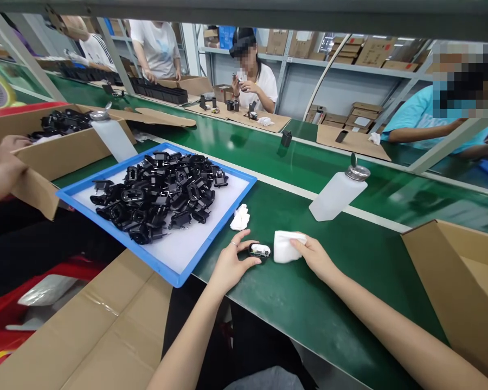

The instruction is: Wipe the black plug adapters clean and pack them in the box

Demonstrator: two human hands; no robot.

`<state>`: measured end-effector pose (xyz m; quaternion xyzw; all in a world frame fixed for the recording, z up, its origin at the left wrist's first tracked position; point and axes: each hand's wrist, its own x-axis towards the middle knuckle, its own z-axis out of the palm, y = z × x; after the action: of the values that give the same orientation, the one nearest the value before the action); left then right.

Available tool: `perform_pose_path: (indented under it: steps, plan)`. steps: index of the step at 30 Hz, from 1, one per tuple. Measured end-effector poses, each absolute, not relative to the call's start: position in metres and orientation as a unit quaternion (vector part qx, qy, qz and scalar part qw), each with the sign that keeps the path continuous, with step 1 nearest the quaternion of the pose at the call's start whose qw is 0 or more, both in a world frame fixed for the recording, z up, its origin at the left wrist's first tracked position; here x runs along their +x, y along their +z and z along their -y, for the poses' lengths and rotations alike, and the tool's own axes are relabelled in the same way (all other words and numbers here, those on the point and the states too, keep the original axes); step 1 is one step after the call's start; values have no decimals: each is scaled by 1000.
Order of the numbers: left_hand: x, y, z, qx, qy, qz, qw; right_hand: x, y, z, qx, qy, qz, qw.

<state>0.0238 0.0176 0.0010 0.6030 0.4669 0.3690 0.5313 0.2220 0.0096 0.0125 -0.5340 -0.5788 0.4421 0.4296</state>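
Observation:
My left hand (231, 264) grips a small black plastic housing (265, 259) between thumb and fingers, its white and green inside facing up. Just to the right, my right hand (315, 254) pinches a folded white cloth (285, 247) by its right side. The cloth is close to the housing, with a narrow gap between them. Beyond my left hand a crumpled white wipe (240, 218) lies on the green bench (293, 303). To the left, a blue-rimmed tray (211, 242) bears a heap of black plug parts (162, 189).
A white dispenser bottle (337, 196) stands behind my right hand; another bottle (114, 138) is behind the tray. An open cardboard box (455, 281) is at the right. Another box (77, 146) with black parts is at the left, beside a co-worker's arm (2, 173). Co-workers sit across the bench.

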Motion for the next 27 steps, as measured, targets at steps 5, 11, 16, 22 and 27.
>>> perform_pose_path:
  steps: [5,11,16,22,27]
  plan:
    - [22,0,-18,603,371,-451,542,194,15,-31,-497,472,547,480]
    - [23,0,-17,600,368,-465,537,171,14,-29,-398,514,640,411]
    - [23,3,-17,614,347,-466,535,190,9,-14,-430,499,621,424]
    - [23,4,-16,618,342,-463,535,219,13,-6,-492,561,496,445]
    - [23,4,-16,613,344,-470,534,218,18,-13,-504,589,358,521]
